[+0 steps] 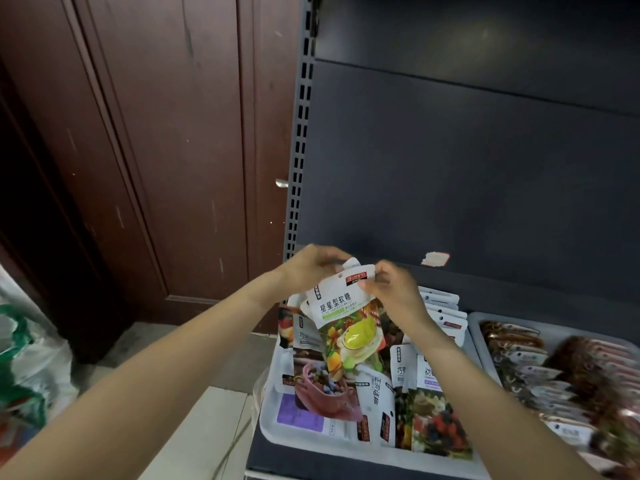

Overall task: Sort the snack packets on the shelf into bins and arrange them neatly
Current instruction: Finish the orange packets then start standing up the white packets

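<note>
A white snack packet (346, 317) with fruit pictures and a yellow star hangs upright above a white bin (277, 434) on the dark shelf. My left hand (311, 268) grips its top left corner, together with further packets behind it. My right hand (394, 289) pinches its top right edge. Below lie several loose packets (429, 417) in the same bin, some flat, some overlapping. A row of white packets (446, 317) stands on edge at the bin's back right.
A second bin (479, 344) to the right holds rows of dark brown packets (568, 372). The shelf's dark back panel (467, 168) rises behind. A brown wooden door (156, 133) stands left, a white sack (27, 368) on the floor at far left.
</note>
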### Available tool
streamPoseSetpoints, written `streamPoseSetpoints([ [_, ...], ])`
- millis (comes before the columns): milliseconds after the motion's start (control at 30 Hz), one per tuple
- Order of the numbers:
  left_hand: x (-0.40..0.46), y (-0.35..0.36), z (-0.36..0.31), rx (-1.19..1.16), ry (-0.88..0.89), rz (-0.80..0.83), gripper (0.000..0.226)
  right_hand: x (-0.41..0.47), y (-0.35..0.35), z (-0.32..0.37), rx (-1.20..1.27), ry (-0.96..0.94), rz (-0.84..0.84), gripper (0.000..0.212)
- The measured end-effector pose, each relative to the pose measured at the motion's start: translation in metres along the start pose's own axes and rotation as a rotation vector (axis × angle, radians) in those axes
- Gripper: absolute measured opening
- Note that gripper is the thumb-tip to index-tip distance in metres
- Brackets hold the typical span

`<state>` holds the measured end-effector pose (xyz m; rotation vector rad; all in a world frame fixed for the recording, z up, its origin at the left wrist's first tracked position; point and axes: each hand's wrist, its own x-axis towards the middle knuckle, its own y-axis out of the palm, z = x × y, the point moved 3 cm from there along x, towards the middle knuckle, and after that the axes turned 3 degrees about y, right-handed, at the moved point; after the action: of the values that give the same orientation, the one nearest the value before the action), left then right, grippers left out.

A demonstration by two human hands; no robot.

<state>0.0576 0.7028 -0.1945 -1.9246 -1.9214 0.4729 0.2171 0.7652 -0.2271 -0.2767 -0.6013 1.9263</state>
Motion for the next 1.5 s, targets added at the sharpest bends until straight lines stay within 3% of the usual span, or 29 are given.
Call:
streamPoseSetpoints([
  [100, 0.000, 0.000, 0.008, 0.106, -0.034, -0.012, 0.026, -0.005, -0.007, -0.004, 0.094, 0.011, -0.118, 0.024],
  [200, -0.006, -0.007, 0.020, 0.371, -0.052, -0.057, 0.024, -0.009, -0.009, -0.003, 0.170, 0.017, -0.082, 0.025],
  [300, -0.008, -0.010, 0.016, 0.326, 0.045, -0.203, 0.011, -0.007, -0.009, 0.002, 0.129, 0.000, 0.000, 0.024],
  [433, -0.010, -0.009, 0.012, 0.190, 0.099, -0.297, 0.023, -0.002, -0.021, 0.003, 0.046, -0.010, -0.094, 0.008],
  [500, -0.013, -0.006, 0.023, 0.235, 0.038, -0.248, 0.042, -0.002, -0.024, -0.004, -0.026, 0.001, -0.188, 0.003],
  [567, -0.018, -0.002, 0.041, 0.349, -0.088, -0.167, 0.046, -0.003, -0.021, -0.017, -0.038, 0.032, -0.249, 0.005],
  [733, -0.030, 0.022, 0.079, 0.567, -0.345, 0.134, 0.056, -0.009, -0.003, -0.050, -0.057, 0.135, -0.221, 0.009],
  [800, -0.031, 0.028, 0.083, 0.654, -0.347, 0.160, 0.055, -0.011, -0.006, -0.056, -0.071, 0.166, -0.250, 0.018],
  [867, -0.029, 0.029, 0.082, 0.688, -0.340, 0.088, 0.054, -0.012, -0.013, -0.058, -0.162, 0.167, -0.270, 0.030],
  [1067, -0.013, 0.044, 0.080, 0.596, -0.399, -0.012, 0.035, -0.004, -0.014, -0.051, -0.439, 0.060, -0.128, 0.022],
  [1267, 0.009, 0.072, 0.089, 0.716, -0.525, 0.038, 0.069, 0.010, -0.020, -0.050, -0.401, 0.058, -0.033, 0.028],
  [1400, 0.017, 0.078, 0.089, 0.645, -0.571, 0.031, 0.058, 0.016, -0.033, -0.056, -0.368, 0.078, -0.110, 0.027],
  [1500, 0.020, 0.074, 0.084, 0.399, -0.531, -0.068, 0.029, 0.019, -0.036, -0.060, -0.316, 0.084, -0.123, 0.024],
])
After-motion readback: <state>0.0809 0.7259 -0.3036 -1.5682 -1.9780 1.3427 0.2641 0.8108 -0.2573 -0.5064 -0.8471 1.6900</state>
